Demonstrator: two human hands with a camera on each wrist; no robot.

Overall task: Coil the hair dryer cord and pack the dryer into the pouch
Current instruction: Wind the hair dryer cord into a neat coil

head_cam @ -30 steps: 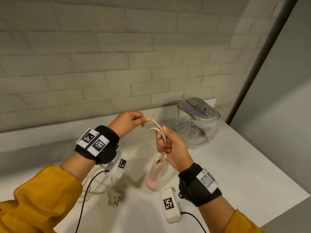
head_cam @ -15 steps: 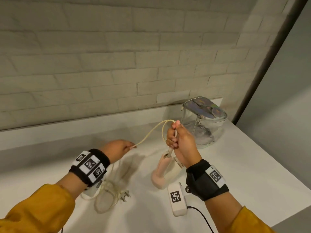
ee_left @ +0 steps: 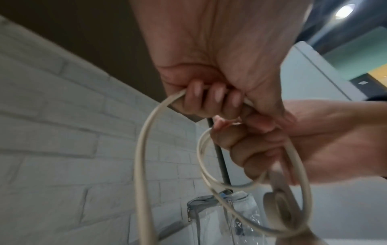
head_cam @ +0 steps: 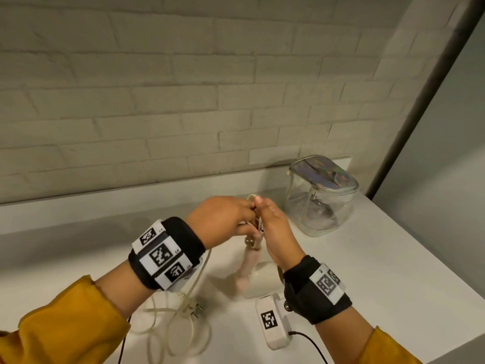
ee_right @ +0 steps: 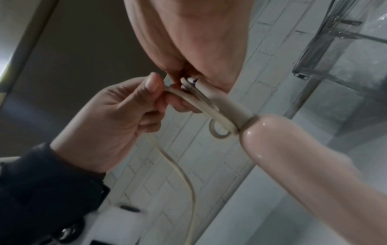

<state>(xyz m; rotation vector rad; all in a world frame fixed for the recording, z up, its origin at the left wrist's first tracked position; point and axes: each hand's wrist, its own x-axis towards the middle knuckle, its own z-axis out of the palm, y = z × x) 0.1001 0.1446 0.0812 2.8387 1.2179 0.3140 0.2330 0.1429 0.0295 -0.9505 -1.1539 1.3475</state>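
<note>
The hair dryer [head_cam: 248,269] hangs handle-up below my right hand [head_cam: 270,222], with its cream head [head_cam: 262,281] down at the table. In the right wrist view the pink handle [ee_right: 293,157] and its grey cord collar run up into that hand [ee_right: 188,49], which grips small loops of the cream cord [ee_right: 201,106]. My left hand [head_cam: 236,214] meets it and grips the cord [ee_left: 146,132], fingers curled round it [ee_left: 209,99]. The rest of the cord [head_cam: 178,327] and the plug [head_cam: 194,308] lie on the table. The clear pouch [head_cam: 322,195] stands at the back right.
The white table [head_cam: 380,271] meets a brick wall [head_cam: 183,101] behind, and its right edge drops off beside a dark vertical post [head_cam: 420,101]. The pouch's iridescent zip top [head_cam: 321,172] looks folded open. Black cables trail from my wrist cameras [head_cam: 273,321].
My left hand has come up from the low left with a length of cord and joined the right hand. The slack on the table has shifted. My right hand stays in place.
</note>
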